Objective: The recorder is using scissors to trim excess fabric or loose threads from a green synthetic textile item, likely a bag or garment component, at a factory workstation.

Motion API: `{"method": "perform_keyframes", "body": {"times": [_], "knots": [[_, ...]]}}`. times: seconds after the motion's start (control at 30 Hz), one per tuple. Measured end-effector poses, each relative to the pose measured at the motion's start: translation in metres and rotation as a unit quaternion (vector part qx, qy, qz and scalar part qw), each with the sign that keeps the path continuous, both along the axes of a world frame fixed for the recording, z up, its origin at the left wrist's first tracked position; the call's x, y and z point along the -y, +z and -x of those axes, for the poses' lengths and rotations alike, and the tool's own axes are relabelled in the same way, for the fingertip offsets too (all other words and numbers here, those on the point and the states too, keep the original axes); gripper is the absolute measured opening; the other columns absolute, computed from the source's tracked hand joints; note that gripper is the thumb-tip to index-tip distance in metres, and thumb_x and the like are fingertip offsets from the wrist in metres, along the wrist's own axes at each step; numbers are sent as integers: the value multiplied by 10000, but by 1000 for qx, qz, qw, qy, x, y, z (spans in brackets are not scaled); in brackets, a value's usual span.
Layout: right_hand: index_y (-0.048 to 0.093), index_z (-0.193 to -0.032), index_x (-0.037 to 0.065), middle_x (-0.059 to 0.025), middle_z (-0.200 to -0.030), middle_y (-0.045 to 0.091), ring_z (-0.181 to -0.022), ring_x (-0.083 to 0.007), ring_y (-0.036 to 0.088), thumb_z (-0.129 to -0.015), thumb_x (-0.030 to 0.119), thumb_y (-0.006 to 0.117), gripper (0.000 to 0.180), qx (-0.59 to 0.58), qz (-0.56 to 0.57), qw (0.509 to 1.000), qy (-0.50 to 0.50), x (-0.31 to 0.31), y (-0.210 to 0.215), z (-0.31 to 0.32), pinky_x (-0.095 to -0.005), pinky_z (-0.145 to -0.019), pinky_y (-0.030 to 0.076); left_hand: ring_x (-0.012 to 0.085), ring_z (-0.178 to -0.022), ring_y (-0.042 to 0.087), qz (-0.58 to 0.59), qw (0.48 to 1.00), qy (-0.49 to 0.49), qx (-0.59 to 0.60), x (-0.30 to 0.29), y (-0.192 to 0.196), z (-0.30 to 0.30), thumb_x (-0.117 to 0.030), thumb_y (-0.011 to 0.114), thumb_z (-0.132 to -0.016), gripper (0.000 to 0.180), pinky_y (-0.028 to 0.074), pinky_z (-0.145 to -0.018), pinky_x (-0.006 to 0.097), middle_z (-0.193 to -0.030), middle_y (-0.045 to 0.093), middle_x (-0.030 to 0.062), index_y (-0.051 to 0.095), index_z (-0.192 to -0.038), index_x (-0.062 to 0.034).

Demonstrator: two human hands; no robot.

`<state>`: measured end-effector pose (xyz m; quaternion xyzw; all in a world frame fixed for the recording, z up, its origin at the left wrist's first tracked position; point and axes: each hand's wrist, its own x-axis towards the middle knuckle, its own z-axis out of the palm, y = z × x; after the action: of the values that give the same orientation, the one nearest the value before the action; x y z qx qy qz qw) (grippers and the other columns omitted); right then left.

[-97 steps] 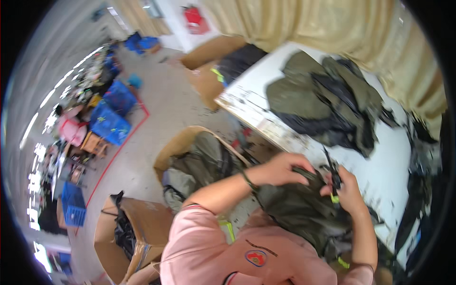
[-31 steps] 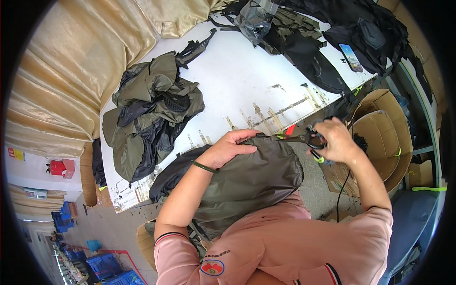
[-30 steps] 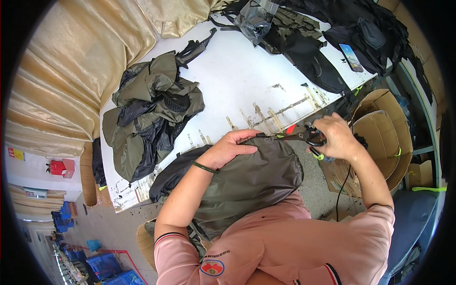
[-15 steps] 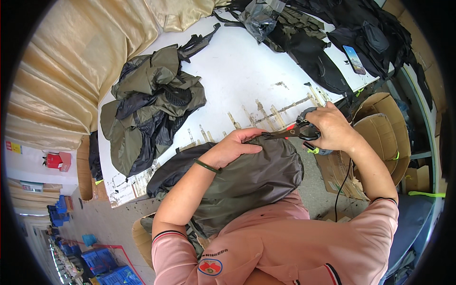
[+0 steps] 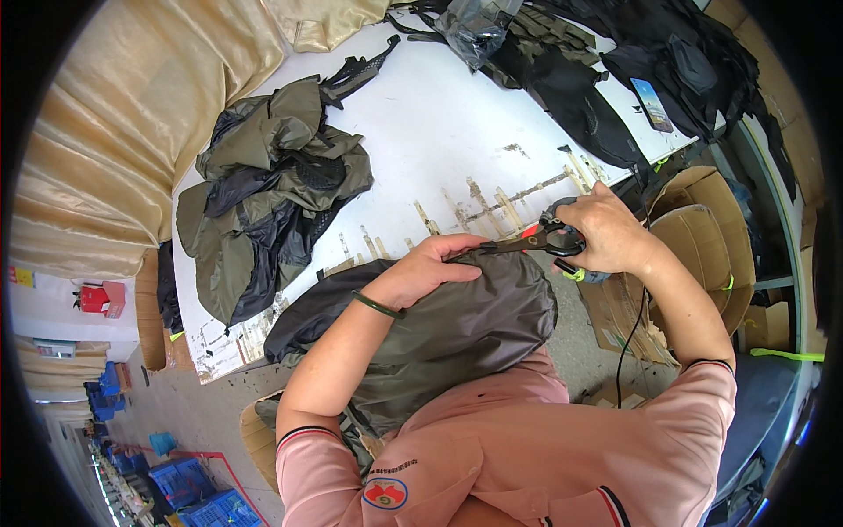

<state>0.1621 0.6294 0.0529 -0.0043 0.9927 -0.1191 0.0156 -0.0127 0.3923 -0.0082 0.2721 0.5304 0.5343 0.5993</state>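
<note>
An olive-grey fabric piece (image 5: 457, 329), looking like a bag, lies bunched over my lap and against the table's near edge. My left hand (image 5: 430, 270) pinches its upper edge between thumb and fingers. In my right hand (image 5: 606, 230) is a pair of dark scissors (image 5: 520, 245), pointing left along that same edge. The blade tips reach close to my left fingertips, and whether fabric sits between the blades I cannot tell. Around the scissor handles by my right palm is some grey cloth (image 5: 597, 277).
On the white table (image 5: 421, 132), an olive and black fabric pile (image 5: 281, 193) lies left. Black bags (image 5: 584, 119), a clear plastic bag (image 5: 479, 31) and a phone (image 5: 651, 104) lie far right. Below the right side stands an open cardboard box (image 5: 702, 233), with a black cord (image 5: 629, 356) hanging beside it.
The scissors have shifted left along the fabric's edge, nearer my left fingertips. My left hand keeps its pinch. The whole view has slid slightly.
</note>
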Motion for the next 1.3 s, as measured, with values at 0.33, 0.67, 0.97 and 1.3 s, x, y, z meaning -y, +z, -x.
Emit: {"method": "perform_keyframes", "body": {"times": [0.33,0.67,0.97,1.3], "knots": [[607,-702,58,-135,-569,594,-626,-327,602,-658,417,813,415,-1,-12,1000,-5,-3,-1,-2,-361,-807,409,67,-953,591,10,1000,14,-8,3,-11,3,8,680,-838,442,476,-858,213,-1088,657,0,579,-1269,6],[619,-743,73,-93,-604,595,-668,-292,600,-654,434,816,421,16,-15,1000,-2,-4,15,2,-349,-789,363,122,-1086,565,20,999,-2,-26,1,-3,2,-17,694,-832,519,450,-948,251,-1219,611,61,519,-1318,43],[600,-749,70,-107,-623,564,-686,-289,595,-619,380,832,409,-43,-29,998,30,-3,6,9,-365,-770,359,120,-1101,558,15,999,-5,-28,-2,-7,0,0,681,-836,519,440,-961,256,-1230,609,65,513,-1325,43],[563,-705,46,-122,-671,602,-676,-345,575,-607,273,877,400,-59,113,991,-48,5,-5,11,-388,-704,426,117,-1061,565,-51,997,-28,-49,-3,-4,-3,22,686,-815,465,442,-946,262,-1162,625,39,566,-1262,-22]]}}
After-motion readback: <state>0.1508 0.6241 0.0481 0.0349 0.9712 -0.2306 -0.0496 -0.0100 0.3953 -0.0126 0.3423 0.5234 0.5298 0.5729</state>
